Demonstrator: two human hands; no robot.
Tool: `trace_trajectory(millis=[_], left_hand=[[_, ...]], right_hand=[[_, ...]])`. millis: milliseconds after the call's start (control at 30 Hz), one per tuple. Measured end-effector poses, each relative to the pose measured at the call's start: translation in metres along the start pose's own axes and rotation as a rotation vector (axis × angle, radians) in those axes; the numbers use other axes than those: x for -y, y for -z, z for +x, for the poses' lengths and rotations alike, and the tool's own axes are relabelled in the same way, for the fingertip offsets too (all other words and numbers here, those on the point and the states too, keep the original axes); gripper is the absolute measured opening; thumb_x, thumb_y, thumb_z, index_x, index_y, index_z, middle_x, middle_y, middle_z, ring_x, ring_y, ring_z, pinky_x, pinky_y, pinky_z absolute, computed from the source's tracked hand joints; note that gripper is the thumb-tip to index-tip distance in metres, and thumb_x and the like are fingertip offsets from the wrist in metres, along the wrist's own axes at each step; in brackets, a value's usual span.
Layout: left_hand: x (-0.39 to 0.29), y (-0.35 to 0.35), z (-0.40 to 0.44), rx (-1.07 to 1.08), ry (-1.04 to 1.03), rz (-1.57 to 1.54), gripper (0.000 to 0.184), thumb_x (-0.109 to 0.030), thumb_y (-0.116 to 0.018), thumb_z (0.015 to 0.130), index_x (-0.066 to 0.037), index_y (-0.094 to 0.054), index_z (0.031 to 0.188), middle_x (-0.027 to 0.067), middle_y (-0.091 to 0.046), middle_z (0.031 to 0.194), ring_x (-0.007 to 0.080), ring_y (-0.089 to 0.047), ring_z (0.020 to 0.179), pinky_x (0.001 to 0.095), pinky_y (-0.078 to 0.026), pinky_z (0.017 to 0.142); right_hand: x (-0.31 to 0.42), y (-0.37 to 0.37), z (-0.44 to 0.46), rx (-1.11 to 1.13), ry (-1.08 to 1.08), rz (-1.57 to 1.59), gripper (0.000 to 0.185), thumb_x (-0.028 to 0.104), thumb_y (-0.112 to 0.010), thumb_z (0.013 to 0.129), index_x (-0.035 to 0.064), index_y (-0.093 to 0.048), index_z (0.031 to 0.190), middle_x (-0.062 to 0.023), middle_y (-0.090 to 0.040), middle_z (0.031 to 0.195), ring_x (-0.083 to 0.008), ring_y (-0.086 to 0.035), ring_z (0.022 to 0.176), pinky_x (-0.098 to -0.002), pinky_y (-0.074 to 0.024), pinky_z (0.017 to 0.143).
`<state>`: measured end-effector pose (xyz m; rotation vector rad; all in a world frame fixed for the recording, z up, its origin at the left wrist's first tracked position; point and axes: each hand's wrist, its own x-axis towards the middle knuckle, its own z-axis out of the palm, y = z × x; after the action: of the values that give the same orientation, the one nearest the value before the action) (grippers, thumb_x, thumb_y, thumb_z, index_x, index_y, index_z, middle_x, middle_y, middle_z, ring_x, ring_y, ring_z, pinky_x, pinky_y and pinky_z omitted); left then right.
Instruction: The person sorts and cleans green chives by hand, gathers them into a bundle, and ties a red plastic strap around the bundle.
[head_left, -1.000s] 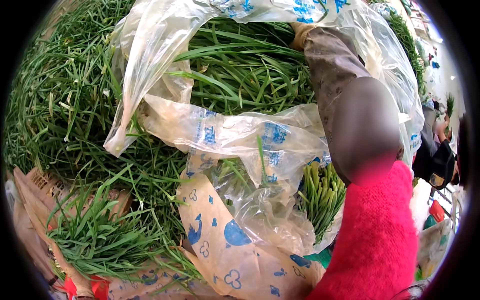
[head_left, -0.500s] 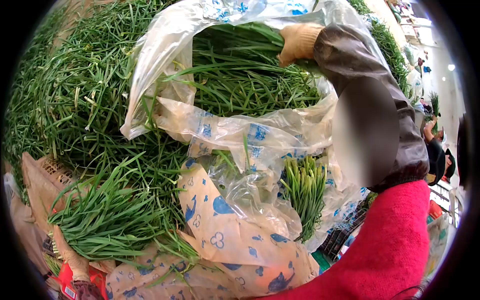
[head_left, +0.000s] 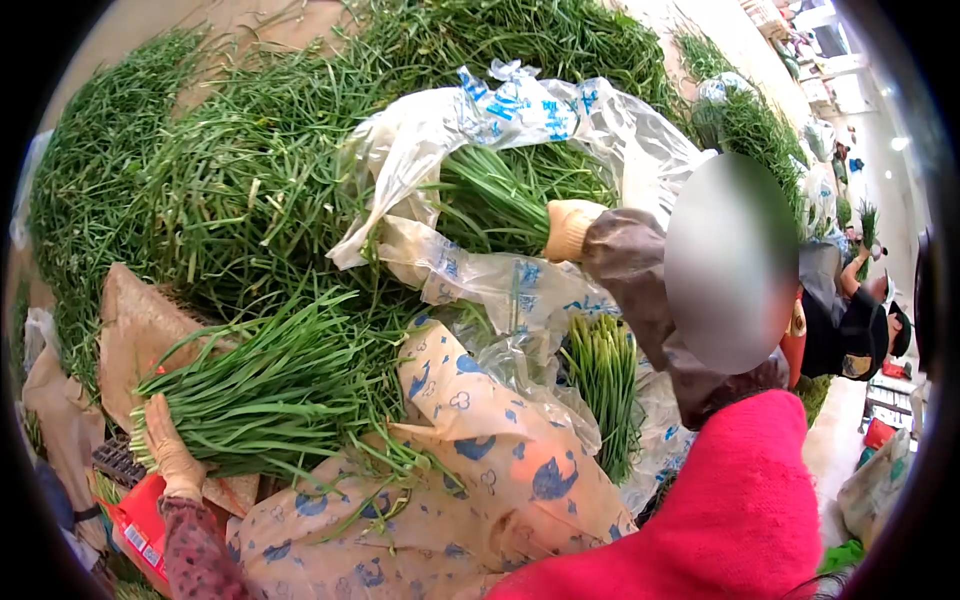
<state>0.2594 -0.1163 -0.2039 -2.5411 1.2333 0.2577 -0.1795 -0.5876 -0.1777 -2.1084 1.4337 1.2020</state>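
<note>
My left hand (head_left: 172, 445), in a pale glove, lies with fingers stretched out against the stem ends of a loose bunch of green chives (head_left: 270, 395). That bunch rests on my apron (head_left: 480, 455), a beige one with blue prints. My right hand (head_left: 572, 230), also gloved, is closed around the stem ends of more chives (head_left: 500, 195) in the opening of a clear plastic bag (head_left: 400, 165). Their leaves point left and up, and the fingertips are partly hidden. Nearer to me, a bunch of chives (head_left: 603, 390) stands with its cut ends upward beside the bag.
A large heap of loose chives (head_left: 230, 180) spreads over the left and back. A red packet (head_left: 140, 530) and a brown cardboard-like flap (head_left: 140, 330) are at lower left. At far right another person (head_left: 850, 315) in dark clothes holds greens. A blurred oval covers part of my right arm.
The view has shifted. My right hand has come lower and nearer within the bag opening, the chives still in its grasp. My left hand shows more fully against the bunch's stem ends.
</note>
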Motion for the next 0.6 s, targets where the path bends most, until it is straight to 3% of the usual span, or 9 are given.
trace_trajectory(millis=[200,267,333,400,433,467,500,533,600], left_hand=[[-0.007,0.006,0.001,0.086,0.053,0.028,0.154,-0.026,-0.094,0.028,-0.011,0.000,0.149,0.0060,-0.013,0.154,0.0282,-0.009,0.143,0.0485,-0.012,0.115],[-0.013,0.014,0.001,0.115,0.066,0.000,0.154,-0.026,-0.094,0.029,-0.012,0.001,0.149,0.0061,-0.010,0.155,0.0279,-0.008,0.144,0.0492,-0.012,0.115],[-0.013,0.017,0.000,0.140,0.046,0.034,0.155,-0.026,-0.094,0.030,-0.014,0.002,0.149,0.0059,-0.008,0.155,0.0289,-0.008,0.144,0.0501,-0.012,0.115],[-0.015,0.025,-0.002,0.174,0.017,0.069,0.156,-0.029,-0.094,0.030,-0.020,0.005,0.150,0.0067,-0.006,0.156,0.0317,-0.007,0.144,0.0577,-0.013,0.112],[-0.016,0.030,-0.002,0.187,-0.008,0.093,0.156,-0.030,-0.094,0.030,-0.020,0.005,0.150,0.0069,-0.006,0.156,0.0323,-0.006,0.144,0.0601,-0.013,0.111],[-0.014,0.032,-0.002,0.203,-0.024,0.115,0.156,-0.031,-0.094,0.030,-0.020,0.006,0.150,0.0071,-0.006,0.156,0.0328,-0.006,0.144,0.0625,-0.014,0.109],[-0.010,0.028,-0.001,0.218,-0.041,0.146,0.156,-0.032,-0.093,0.031,-0.020,0.007,0.150,0.0069,-0.005,0.156,0.0338,-0.005,0.143,0.0648,-0.014,0.108],[-0.013,0.038,-0.003,0.222,-0.066,0.192,0.154,-0.029,-0.093,0.033,-0.022,0.006,0.150,0.0077,-0.005,0.156,0.0341,-0.004,0.144,0.0661,-0.013,0.108],[-0.019,0.058,-0.006,0.286,-0.071,0.168,0.152,-0.027,-0.092,0.034,-0.024,0.005,0.150,0.0094,-0.004,0.157,0.0342,-0.003,0.144,0.0672,-0.012,0.107]], right_hand=[[-0.022,0.097,-0.139,-0.250,-0.023,0.368,0.042,0.010,-0.068,0.068,0.0045,-0.060,0.109,-0.0136,-0.065,0.080,-0.0209,-0.064,0.073,-0.0348,-0.0516,0.067],[-0.054,0.086,-0.134,-0.484,0.160,0.389,0.044,0.010,-0.068,0.070,0.0048,-0.059,0.113,-0.0137,-0.066,0.089,-0.0196,-0.063,0.080,-0.0315,-0.0504,0.072],[-0.066,0.056,-0.126,-0.411,0.243,0.862,0.047,0.012,-0.068,0.071,0.0060,-0.058,0.116,-0.0150,-0.066,0.092,-0.0218,-0.063,0.082,-0.0337,-0.0502,0.075],[-0.037,0.042,-0.145,-0.312,-0.086,0.236,0.049,0.017,-0.070,0.070,0.0070,-0.059,0.116,-0.0168,-0.067,0.090,-0.0265,-0.064,0.085,-0.0364,-0.0500,0.077],[-0.041,0.026,-0.138,-0.182,-0.105,0.226,0.046,0.019,-0.071,0.068,0.0067,-0.062,0.111,-0.0170,-0.067,0.089,-0.0282,-0.064,0.085,-0.0359,-0.0507,0.074],[-0.053,-0.003,-0.118,-0.358,-0.099,0.190,0.043,0.019,-0.071,0.066,0.0044,-0.063,0.106,-0.0173,-0.066,0.086,-0.0274,-0.064,0.078,-0.0357,-0.0507,0.067],[-0.039,0.013,-0.143,-0.109,-0.133,0.385,0.046,0.016,-0.072,0.063,0.0020,-0.063,0.106,-0.0168,-0.066,0.081,-0.0265,-0.062,0.070,-0.0351,-0.0495,0.062],[-0.038,0.005,-0.159,-0.197,-0.065,0.468,0.047,0.014,-0.073,0.061,0.0007,-0.063,0.105,-0.0152,-0.065,0.077,-0.0240,-0.061,0.065,-0.0342,-0.0481,0.060],[-0.030,0.010,-0.194,-0.103,-0.016,0.593,0.053,0.018,-0.075,0.061,-0.0011,-0.061,0.108,-0.0148,-0.067,0.084,-0.0236,-0.063,0.073,-0.0334,-0.0505,0.069]])
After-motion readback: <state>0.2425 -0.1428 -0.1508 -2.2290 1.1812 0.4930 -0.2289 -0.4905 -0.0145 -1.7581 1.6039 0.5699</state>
